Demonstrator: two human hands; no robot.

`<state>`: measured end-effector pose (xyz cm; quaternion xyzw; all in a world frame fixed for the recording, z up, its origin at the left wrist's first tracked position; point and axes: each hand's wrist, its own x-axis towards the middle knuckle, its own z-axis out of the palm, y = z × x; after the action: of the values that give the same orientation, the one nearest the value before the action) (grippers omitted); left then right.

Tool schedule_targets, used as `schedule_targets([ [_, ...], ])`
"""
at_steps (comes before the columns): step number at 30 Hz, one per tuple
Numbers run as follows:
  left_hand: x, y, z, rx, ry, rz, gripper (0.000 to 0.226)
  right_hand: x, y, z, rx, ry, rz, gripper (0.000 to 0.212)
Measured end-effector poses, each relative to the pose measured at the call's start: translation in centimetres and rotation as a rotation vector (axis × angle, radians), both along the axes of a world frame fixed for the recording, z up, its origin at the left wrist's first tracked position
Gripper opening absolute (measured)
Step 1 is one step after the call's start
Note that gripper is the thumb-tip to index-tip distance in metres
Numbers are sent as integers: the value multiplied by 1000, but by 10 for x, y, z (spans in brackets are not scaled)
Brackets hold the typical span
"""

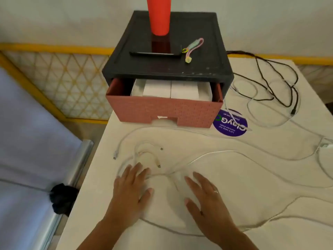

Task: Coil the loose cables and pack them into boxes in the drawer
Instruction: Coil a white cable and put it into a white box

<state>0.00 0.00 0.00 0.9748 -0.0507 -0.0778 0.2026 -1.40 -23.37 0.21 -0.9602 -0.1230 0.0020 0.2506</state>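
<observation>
Left hand [132, 188] and right hand [205, 197] lie flat, fingers spread, gripping nothing, on white cables [212, 154] before the open drawer [162, 110] holding boxes [171, 90].

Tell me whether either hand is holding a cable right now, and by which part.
Nothing is held. The left hand and right hand lie flat over the loose thin white cables on the white tabletop; neither grips one.

Soft, even indoor light — faint shadows, slight overall blur, wide-angle bending at the edges.
</observation>
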Motion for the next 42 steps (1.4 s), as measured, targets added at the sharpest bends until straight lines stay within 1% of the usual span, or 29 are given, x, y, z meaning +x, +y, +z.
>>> schedule_targets([
  [1,-3,-1,-6,48,10,-11,55,-4,2,-9,-30,-12,32,49],
  [3,-5,-4,-14,181,-74,-37,50,-7,4,-18,-61,-46,57,52],
  [4,-5,-4,-17,208,-95,-31,50,-8,3,-25,-90,-58,66,52],
  [7,-5,-8,-21,237,-157,18,52,-6,5,-32,-145,-94,75,52],
  [11,-5,-7,-20,232,-142,16,54,1,7,-34,-185,-163,73,51],
  [13,-5,-8,-22,204,-146,19,57,3,9,-32,-182,-183,66,53],
  [15,-6,-7,-23,150,-152,34,66,5,9,-31,-198,-204,72,56],
  [18,-8,-6,-25,89,-173,62,76,5,8,-31,-173,-273,95,41],
  [21,-10,-8,-21,4,-219,96,78,1,7,-27,-103,-337,141,42],
  [25,-12,-8,-22,-14,-260,99,82,-11,14,-20,-63,-426,246,36],
  [29,-12,-5,-27,-17,-280,101,85,-23,22,-18,-171,-472,316,37],
  [33,-16,-5,-26,-51,-292,97,86,-30,26,-18,-263,-472,336,24],
  [37,-25,-5,-24,-185,-322,41,81,-35,26,-13,-316,-497,299,17],
  [39,-31,-1,-24,-288,-338,-5,69,-36,23,-6,-285,-533,259,6],
  [41,-37,2,-22,-393,-392,-45,53,-34,19,7,-220,-550,171,7],
  [42,-40,3,-19,-424,-435,-55,49,-36,17,19,-186,-544,109,8],
])
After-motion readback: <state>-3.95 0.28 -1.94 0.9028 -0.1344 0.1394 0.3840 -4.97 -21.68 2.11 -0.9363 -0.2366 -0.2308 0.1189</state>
